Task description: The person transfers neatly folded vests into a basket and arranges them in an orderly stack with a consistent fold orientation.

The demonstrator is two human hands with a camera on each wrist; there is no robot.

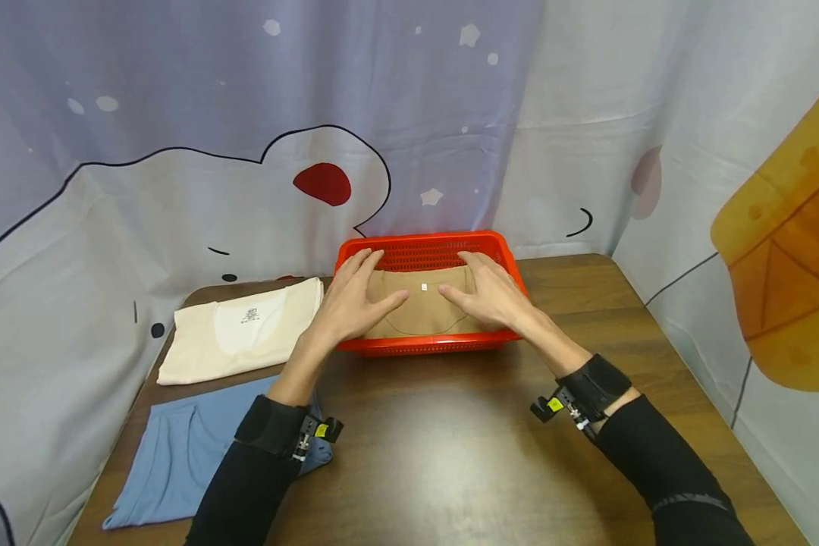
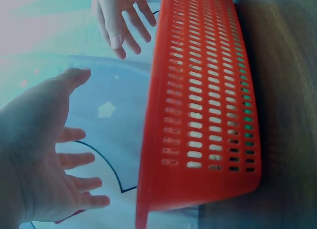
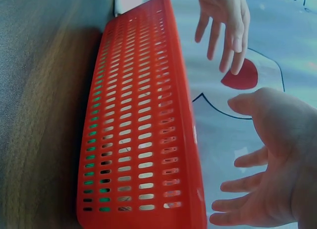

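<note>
A red perforated plastic basket (image 1: 437, 345) stands at the back of the table. Inside it lies a folded tan shirt (image 1: 423, 311) with a small white label at the neckline. My left hand (image 1: 356, 299) hovers over the basket's left part, fingers spread and thumb pointing inward. Over the right part my right hand (image 1: 487, 292) mirrors it, also spread. Both wrist views show the hands above the rim of the basket (image 2: 198, 90), apart from it and holding nothing. Green and white show through the holes in the basket wall (image 3: 129, 115).
Left of the basket lies a folded cream shirt (image 1: 246, 326) with a printed neck mark. A folded blue garment (image 1: 191, 447) is in front of it, partly behind my left forearm. Printed curtains (image 1: 437, 114) hang behind the brown wooden table (image 1: 437, 455).
</note>
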